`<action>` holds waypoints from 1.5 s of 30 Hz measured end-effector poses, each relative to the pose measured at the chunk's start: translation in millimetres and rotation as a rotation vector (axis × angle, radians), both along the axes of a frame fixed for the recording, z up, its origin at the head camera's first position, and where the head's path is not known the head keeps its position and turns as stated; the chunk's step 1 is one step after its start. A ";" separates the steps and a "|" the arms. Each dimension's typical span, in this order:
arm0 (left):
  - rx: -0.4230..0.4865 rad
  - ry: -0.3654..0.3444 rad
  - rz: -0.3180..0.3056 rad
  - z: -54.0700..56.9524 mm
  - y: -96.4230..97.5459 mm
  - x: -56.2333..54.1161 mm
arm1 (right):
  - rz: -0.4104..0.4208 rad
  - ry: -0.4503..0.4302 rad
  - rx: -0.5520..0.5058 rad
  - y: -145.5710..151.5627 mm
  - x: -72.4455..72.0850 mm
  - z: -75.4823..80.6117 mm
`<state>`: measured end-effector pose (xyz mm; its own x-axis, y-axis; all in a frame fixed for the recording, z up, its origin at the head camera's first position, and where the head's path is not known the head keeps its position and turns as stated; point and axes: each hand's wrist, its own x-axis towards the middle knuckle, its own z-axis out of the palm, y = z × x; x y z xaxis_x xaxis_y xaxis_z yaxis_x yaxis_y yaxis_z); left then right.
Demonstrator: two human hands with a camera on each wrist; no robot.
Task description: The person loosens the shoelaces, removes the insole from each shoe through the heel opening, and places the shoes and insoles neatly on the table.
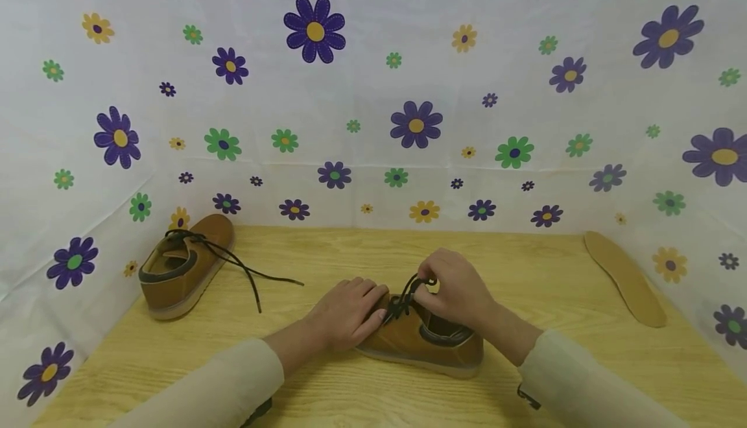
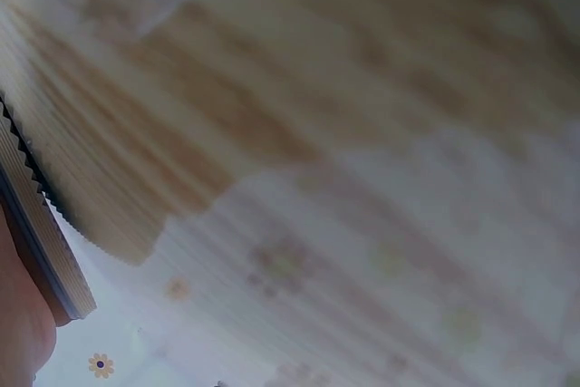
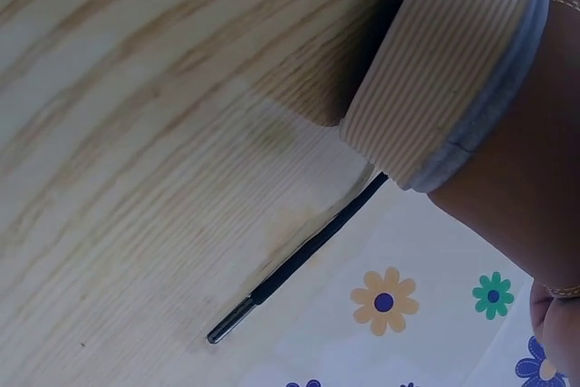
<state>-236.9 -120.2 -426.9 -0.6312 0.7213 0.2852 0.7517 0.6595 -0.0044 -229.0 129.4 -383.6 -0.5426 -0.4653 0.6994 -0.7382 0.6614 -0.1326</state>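
Note:
A brown leather shoe point(image 1: 408, 347) sits on the table in front of me, its toe to the left and its heel to the right. My left hand point(image 1: 349, 314) grips the toe, fingers over the top and thumb along the near side. With thumb and fingers my right hand point(image 1: 455, 288) pinches the black shoelace point(image 1: 403, 303) above the tongue, lifting it in loops. In the right wrist view, a lace end point(image 3: 308, 256) with a metal tip lies near the ribbed sole point(image 3: 444, 70). The left wrist view catches only the sole's edge point(image 2: 45, 224) and part of the hand.
A matching brown shoe point(image 1: 201, 279) stands at the back left, its loose black lace point(image 1: 239, 262) trailing right onto the table. A tan insole point(image 1: 627, 280) lies at the far right. White flowered cloth point(image 1: 362, 91) closes off the table's back and sides.

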 end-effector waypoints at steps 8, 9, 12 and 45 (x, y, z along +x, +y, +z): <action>0.014 0.013 -0.013 -0.8 0.3 -0.3 | -0.105 -0.239 0.007 -2.6 2.9 5.6; 0.014 0.014 -0.013 -0.9 0.3 -0.3 | -0.101 -0.263 0.014 -2.9 2.4 6.2; 0.015 0.012 -0.013 -1.1 0.2 -0.4 | -0.083 -0.317 0.029 -3.4 0.8 6.7; 0.022 0.032 -0.018 -0.4 -0.7 0.7 | -0.059 -0.161 -0.034 -2.5 0.0 3.8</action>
